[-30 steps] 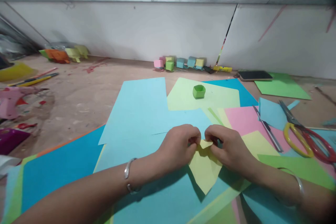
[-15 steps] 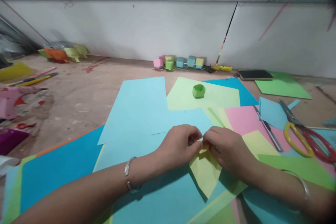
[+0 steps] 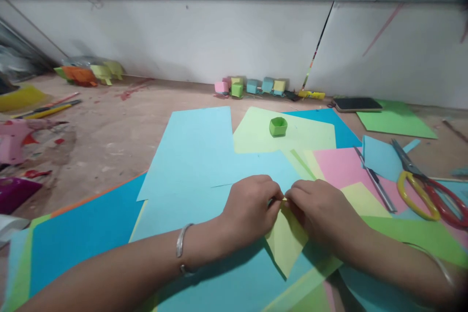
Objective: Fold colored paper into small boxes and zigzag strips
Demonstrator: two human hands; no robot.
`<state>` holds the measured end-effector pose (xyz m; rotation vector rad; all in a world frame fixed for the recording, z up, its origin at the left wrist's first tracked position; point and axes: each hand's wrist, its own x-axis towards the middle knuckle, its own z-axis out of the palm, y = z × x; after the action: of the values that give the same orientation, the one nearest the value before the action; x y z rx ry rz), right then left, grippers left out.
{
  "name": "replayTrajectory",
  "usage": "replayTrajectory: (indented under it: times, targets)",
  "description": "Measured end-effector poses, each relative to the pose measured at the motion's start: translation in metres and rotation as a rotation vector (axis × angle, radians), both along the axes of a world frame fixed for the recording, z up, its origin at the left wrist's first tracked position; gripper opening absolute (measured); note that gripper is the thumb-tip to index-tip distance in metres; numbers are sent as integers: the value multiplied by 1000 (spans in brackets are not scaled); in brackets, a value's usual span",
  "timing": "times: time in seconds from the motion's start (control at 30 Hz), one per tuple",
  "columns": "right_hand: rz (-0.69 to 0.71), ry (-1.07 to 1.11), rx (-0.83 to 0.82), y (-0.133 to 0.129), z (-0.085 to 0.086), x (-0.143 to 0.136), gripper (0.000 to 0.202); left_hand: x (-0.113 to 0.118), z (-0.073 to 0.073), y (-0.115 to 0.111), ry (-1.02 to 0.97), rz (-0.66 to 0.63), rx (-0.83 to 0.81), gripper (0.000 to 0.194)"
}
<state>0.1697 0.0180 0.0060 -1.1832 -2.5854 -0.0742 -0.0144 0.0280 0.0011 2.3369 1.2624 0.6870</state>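
A pale yellow sheet of paper (image 3: 287,248) with creases is pinched at its far edge by both hands. My left hand (image 3: 254,204) grips it from the left, fingertips closed together. Right beside them, the fingers of my right hand (image 3: 325,209) press on the same edge. The paper's pointed lower end hangs toward me over light blue sheets (image 3: 193,156). Fingers hide the paper's upper edge. Beyond the hands, a small green paper box (image 3: 278,126) sits on a pale green sheet (image 3: 244,131).
Scissors (image 3: 419,195) and a silver pen-like tool (image 3: 380,187) lie to the right. A phone (image 3: 357,104) rests at the back right. Small coloured paper boxes (image 3: 252,86) line the wall. A pink glue gun (image 3: 16,139) lies at the left.
Both hands have drawn slightly closer together at the paper's far edge, and less of that edge shows between the fingers. The view has shifted slightly.
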Motion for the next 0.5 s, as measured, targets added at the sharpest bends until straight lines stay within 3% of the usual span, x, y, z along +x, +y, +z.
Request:
replayTrajectory:
  times: [0.13, 0.33, 0.4, 0.5]
  targets:
    - [49, 86, 186, -4, -5, -4, 34, 0, -4, -4, 50, -49, 176, 16]
    - [92, 30, 316, -7, 5, -9, 35, 0, -3, -11, 116, -65, 484, 30]
    - [57, 11, 322, -6, 7, -9, 35, -1, 3, -12, 83, -62, 472, 28]
    - [35, 90, 267, -3, 8, -6, 35, -1, 14, -9, -130, -55, 210, 7]
